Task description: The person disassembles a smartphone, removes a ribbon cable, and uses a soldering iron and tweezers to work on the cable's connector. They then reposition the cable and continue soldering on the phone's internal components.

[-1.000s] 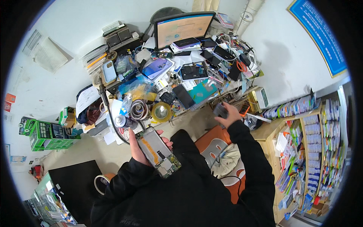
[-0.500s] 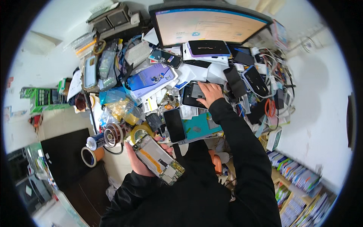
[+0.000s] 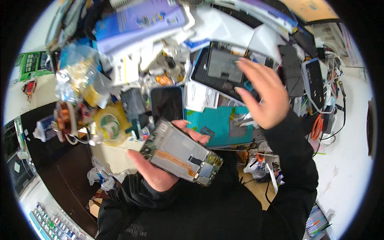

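Observation:
An opened phone (image 3: 182, 154) rests in my left hand (image 3: 160, 176), thumb stretched out at one side and fingertips curled over its upper edge. It shows a bare grey bay, an orange flex cable and green circuit board at its ends. My right hand (image 3: 266, 94) is open, fingers apart, beside a flat grey rectangular part (image 3: 225, 64) that looks like a phone battery. That part lies on a black phone-like shell (image 3: 206, 76). Whether a fingertip still touches it, I cannot tell. A dark phone (image 3: 167, 105) lies just beyond the opened one.
A teal mat (image 3: 220, 134) covers the desk's near edge. Tape rolls (image 3: 110, 126) and a plastic bag (image 3: 82, 76) crowd the left. A purple box (image 3: 140, 24) lies at the back. To the right are another phone (image 3: 314, 84), orange cable (image 3: 317, 127) and tangled white cords.
The view has come closer to the desk. My right hand has drawn back rightward from the grey part, its fingers spreading. The opened phone in my left hand has turned slightly.

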`<state>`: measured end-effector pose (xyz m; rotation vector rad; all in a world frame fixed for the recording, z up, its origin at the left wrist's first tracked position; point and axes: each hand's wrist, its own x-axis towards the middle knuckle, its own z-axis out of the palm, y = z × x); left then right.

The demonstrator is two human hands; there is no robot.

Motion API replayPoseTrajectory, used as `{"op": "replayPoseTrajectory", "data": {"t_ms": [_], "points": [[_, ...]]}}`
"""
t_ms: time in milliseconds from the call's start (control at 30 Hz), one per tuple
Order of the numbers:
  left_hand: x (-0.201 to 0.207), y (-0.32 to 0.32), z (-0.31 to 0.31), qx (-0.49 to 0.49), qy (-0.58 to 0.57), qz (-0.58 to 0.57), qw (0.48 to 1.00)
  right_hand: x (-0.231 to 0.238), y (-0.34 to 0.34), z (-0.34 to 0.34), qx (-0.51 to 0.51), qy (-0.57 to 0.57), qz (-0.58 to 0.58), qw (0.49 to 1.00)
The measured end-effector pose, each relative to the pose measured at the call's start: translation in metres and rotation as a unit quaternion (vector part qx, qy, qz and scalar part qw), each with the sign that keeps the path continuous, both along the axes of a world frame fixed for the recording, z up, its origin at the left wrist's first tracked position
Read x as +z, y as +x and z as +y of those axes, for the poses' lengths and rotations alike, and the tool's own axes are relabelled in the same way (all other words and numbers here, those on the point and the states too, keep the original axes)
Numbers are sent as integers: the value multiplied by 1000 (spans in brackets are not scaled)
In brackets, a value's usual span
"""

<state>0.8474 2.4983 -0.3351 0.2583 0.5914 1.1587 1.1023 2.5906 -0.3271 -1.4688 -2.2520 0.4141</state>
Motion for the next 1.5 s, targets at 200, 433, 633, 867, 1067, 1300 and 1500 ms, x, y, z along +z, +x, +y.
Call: {"op": "replayPoseTrajectory", "data": {"t_ms": [200,433,633,867,1067,1300,1500], "points": [[-42,4,-49,141,129,44,981,11,-17,-122,69,-219,164,959],[-55,-21,-110,124,166,16,978,-33,-58,-158,-48,-73,101,991],[-66,-26,-127,203,172,2,964,-33,-77,-161,29,29,42,998],[-63,-23,-129,182,206,19,961,-67,-91,-129,-125,-17,-71,989],[-66,-26,-122,170,203,13,964,-66,-98,-129,-134,-60,-66,987],[-65,-26,-106,174,203,24,963,-58,-103,-121,-153,-114,-94,977],[-63,-27,-97,183,194,7,964,-60,-102,-116,-146,-85,-44,985]]}}
